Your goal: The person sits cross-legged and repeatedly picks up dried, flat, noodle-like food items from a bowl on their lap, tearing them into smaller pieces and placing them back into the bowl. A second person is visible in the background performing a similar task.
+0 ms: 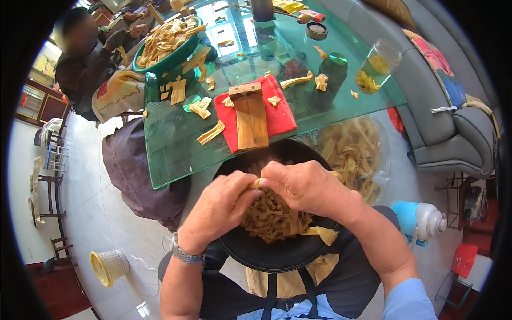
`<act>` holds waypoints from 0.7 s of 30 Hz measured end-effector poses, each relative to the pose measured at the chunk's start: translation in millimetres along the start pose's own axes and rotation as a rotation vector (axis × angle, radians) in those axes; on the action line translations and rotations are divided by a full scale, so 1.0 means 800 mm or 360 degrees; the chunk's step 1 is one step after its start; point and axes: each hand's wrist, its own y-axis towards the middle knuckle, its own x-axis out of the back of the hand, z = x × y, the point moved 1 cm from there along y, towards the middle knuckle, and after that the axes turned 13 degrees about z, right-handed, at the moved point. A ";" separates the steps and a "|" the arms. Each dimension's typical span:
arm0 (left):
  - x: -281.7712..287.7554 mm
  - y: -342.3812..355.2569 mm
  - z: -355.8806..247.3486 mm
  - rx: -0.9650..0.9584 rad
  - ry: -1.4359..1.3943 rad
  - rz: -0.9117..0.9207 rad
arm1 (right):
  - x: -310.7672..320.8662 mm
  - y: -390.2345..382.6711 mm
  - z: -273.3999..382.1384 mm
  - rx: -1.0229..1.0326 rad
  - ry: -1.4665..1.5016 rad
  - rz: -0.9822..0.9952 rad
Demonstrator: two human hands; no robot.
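Note:
My left hand and my right hand meet over a large black pan, their fingers pinched on a small pale dried strip. Broken tan dried pieces fill the pan's middle, and a longer strip lies on its right rim. Just beyond, on the glass table, a wooden block tool rests on a red cloth with scattered dried pieces around it.
A green tray of dried strips and a lidless jar are on the table. A bag of strips lies below it. Another person sits at the left. A grey sofa, thermos and wastebasket stand around.

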 end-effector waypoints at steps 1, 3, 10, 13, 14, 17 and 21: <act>-0.008 0.001 0.000 0.0030 -0.0080 -0.0011 | -0.002 0.001 0.000 0.0005 -0.0018 0.0025; -0.022 0.007 -0.001 0.0175 -0.0205 0.0077 | -0.006 -0.001 0.002 0.0010 -0.0056 0.0074; -0.012 -0.022 0.006 0.0281 -0.0155 0.0513 | -0.010 -0.027 -0.001 0.0101 0.0136 0.0378; -0.007 -0.022 0.018 0.0196 -0.0042 0.0344 | -0.004 -0.028 0.006 0.0145 0.0073 0.0327; -0.004 -0.021 0.018 0.0211 -0.0034 0.0313 | -0.002 -0.025 0.009 0.0147 0.0066 0.0274; 0.011 -0.012 0.012 0.0360 -0.0466 0.0170 | 0.013 -0.010 0.009 0.0121 -0.0017 0.0061; 0.027 0.012 0.025 0.0295 -0.0708 -0.0157 | 0.022 0.009 -0.027 0.0072 -0.0337 -0.0255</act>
